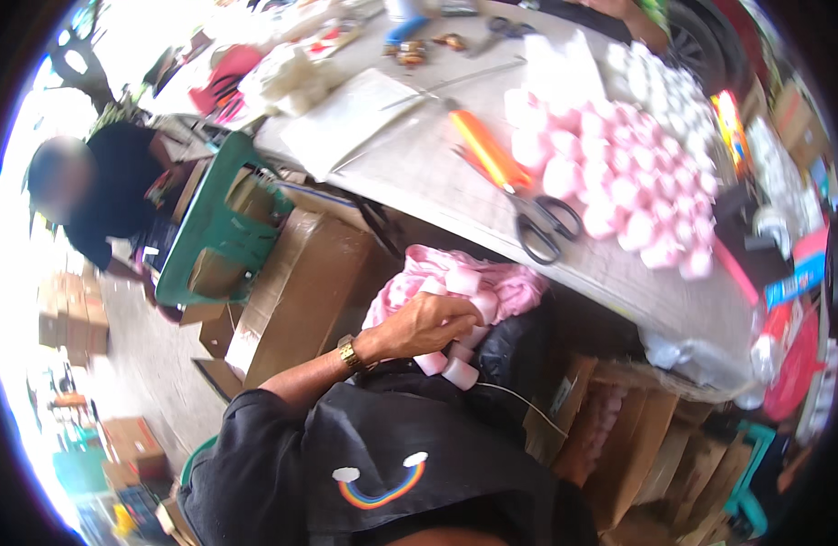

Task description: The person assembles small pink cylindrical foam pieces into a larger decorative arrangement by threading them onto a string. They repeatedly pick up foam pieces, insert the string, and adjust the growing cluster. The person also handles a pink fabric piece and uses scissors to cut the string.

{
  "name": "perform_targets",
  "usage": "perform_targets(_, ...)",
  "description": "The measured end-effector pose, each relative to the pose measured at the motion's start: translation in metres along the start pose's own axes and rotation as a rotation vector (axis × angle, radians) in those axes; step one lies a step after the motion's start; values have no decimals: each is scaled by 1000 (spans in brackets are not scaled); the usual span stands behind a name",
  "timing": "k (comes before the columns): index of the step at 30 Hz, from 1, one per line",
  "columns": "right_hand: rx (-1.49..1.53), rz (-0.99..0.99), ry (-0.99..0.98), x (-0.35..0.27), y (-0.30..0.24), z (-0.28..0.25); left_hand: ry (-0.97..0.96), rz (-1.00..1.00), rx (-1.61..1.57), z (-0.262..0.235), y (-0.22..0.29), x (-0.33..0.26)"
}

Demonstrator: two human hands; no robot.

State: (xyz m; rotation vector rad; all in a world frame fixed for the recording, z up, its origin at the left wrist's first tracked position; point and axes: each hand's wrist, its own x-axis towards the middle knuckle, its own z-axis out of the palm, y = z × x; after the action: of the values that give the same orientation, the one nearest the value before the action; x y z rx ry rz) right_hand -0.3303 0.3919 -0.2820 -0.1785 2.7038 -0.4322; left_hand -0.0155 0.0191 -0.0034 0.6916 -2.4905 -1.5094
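Observation:
Over my lap, my left hand (430, 323) has its fingers curled down on a small group of pale pink, soft-looking cylinders (460, 373). Some cylinders show above the fingers and some below. They rest by a bunched pink cloth (405, 278). From the lowest cylinders a thin white cord (524, 400) runs right toward an open cardboard box (651, 446). My right arm reaches down at that box's near side, and only part of my right hand or forearm (575, 462) shows; its fingers are hidden. More pink pieces (605, 409) are inside the box, close to it.
On the table (419, 155) ahead lie black-handled scissors (546, 227), an orange-handled tool (483, 146), a large heap of pink cylinders (619, 182) and white ones (660, 91). A long carton (301, 282) and a green chair (210, 232) stand left, with another person (119, 182) beyond.

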Motion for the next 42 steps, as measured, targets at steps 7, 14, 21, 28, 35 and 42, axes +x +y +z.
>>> perform_targets(7, 611, 193, -203, -10, 2, -44, 399, 138, -55, -34, -17, -4)
perform_targets(14, 1332, 76, -315, -71, -71, -119, 569, -291, 7, -62, -94, -25)
perform_targets(21, 1501, -182, -702, -138, -160, -156, 583, 8, 42, -16, -118, -10)
perform_targets(28, 1278, -422, -891, -169, -220, -142, 277, 53, 617, -18, -133, 27)
perform_targets(35, 1242, -512, -882, -197, -253, -150, 461, 306, 462, -48, -50, -9)
perform_targets(42, 1110, -654, -940, -211, -283, -148, 143, 451, -130, -77, 35, -6)
